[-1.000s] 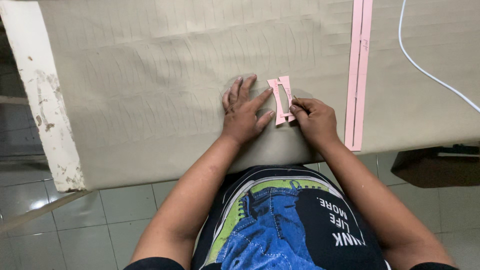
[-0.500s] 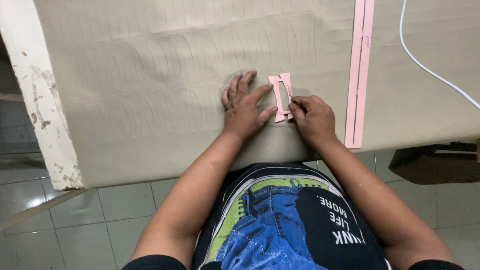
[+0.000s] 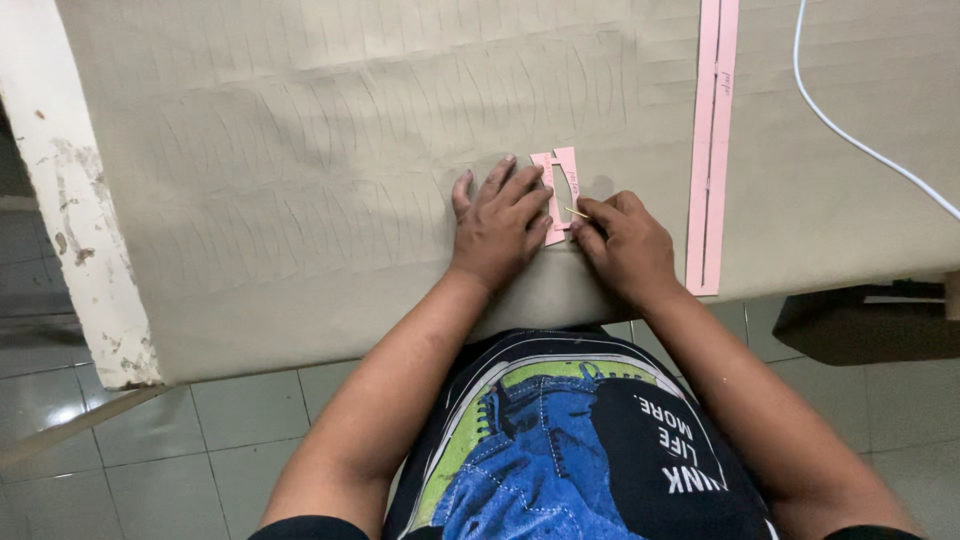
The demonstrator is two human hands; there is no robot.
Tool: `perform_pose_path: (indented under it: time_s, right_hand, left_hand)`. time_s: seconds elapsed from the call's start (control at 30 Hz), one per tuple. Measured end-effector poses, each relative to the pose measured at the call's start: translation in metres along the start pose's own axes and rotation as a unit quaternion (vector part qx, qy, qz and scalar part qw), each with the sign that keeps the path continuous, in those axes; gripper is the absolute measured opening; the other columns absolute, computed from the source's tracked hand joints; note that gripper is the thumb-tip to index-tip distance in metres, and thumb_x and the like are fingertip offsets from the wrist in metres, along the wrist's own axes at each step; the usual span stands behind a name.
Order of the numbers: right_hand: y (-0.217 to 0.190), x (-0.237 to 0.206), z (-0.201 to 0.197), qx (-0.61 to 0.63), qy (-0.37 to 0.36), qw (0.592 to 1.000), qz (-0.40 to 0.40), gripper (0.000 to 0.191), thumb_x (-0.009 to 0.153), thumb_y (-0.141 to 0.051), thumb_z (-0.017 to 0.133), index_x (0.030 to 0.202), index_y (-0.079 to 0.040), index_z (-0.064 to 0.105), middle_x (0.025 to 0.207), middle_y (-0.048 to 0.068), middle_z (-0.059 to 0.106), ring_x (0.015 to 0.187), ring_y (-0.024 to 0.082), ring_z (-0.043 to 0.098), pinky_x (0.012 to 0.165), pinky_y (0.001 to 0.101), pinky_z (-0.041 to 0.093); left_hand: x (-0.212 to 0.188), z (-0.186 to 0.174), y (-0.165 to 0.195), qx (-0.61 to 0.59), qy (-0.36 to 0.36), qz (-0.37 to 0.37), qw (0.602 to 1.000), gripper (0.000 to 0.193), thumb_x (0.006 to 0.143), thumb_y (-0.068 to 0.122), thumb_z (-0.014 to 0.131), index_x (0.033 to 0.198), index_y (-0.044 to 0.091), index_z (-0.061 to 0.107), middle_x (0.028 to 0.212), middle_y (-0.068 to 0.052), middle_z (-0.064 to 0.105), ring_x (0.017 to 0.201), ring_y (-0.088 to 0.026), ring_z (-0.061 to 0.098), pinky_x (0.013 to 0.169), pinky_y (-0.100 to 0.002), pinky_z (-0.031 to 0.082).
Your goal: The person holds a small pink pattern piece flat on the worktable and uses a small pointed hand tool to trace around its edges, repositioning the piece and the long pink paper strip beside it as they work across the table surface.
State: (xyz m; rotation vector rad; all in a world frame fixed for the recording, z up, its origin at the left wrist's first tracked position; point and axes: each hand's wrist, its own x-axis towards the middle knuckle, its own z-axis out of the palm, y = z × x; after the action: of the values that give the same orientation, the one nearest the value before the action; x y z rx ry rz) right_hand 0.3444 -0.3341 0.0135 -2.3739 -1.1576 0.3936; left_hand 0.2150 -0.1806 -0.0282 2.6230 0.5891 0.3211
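- Head view: two hands at work on one desk [image 3: 300,150] covered by a single sheet of olive-drab cloth
- One small pink card template [image 3: 560,190], rectangular with a long slot cut through its middle, lies flat on the cloth near the desk's front edge
- Left hand [image 3: 497,222] is spread open, palm down, fingertips pressing the template's left edge
- Right hand [image 3: 622,243] is pinched closed on one thin yellowish marking stick [image 3: 577,212], its tip at the template's lower right edge
- One long pink strip [image 3: 712,140] lies to the right, faint handwriting near its top
- One white cable [image 3: 850,140] curves across the far right
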Motion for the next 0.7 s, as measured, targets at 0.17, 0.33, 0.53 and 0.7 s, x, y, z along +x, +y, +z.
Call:
perform_pose_path:
  time_s: [0.17,0.33,0.53,0.7]
  right_hand:
    - [0.008,-0.003,-0.011,0.047,-0.046,0.997,-0.035,0.044,0.090,-0.021,0.075,0.133,-0.016,0.069,0.110,0.009,0.063,0.091,0.026,0.068,0.077,0.0386,0.055]
    - [0.010,-0.003,-0.005,0.021,-0.038,0.999,-0.027,0.042,0.090,-0.020,0.075,0.131,-0.016,0.070,0.108,0.009,0.064,0.089,0.027,0.067,0.075,0.0399,0.054]
    - [0.011,-0.005,-0.003,0.020,-0.033,0.999,-0.031,0.040,0.092,-0.021,0.074,0.132,-0.016,0.070,0.108,0.010,0.064,0.091,0.027,0.067,0.076,0.0399,0.054]
    - [0.014,-0.001,-0.006,0.035,-0.057,0.997,-0.026,0.041,0.091,-0.021,0.075,0.131,-0.016,0.070,0.107,0.011,0.063,0.092,0.028,0.066,0.077,0.0401,0.053]
  left_hand:
    - [-0.010,-0.004,-0.006,0.005,-0.026,0.028,0.999,0.054,0.092,0.045,0.067,0.141,0.025,0.061,0.159,0.003,0.044,0.153,-0.022,0.032,0.121,-0.064,0.011]
    - [-0.012,-0.009,-0.007,0.027,-0.042,0.031,0.998,0.062,0.092,0.051,0.065,0.148,0.027,0.054,0.163,0.004,0.040,0.154,-0.021,0.030,0.124,-0.061,0.009]
    - [-0.010,-0.012,-0.005,0.030,-0.042,0.033,0.998,0.062,0.091,0.050,0.066,0.147,0.027,0.054,0.161,0.003,0.042,0.153,-0.021,0.031,0.122,-0.063,0.010]
    - [-0.011,-0.015,0.001,0.021,-0.008,0.049,0.999,0.050,0.088,0.043,0.067,0.137,0.031,0.063,0.155,0.001,0.046,0.148,-0.026,0.034,0.117,-0.066,0.013]
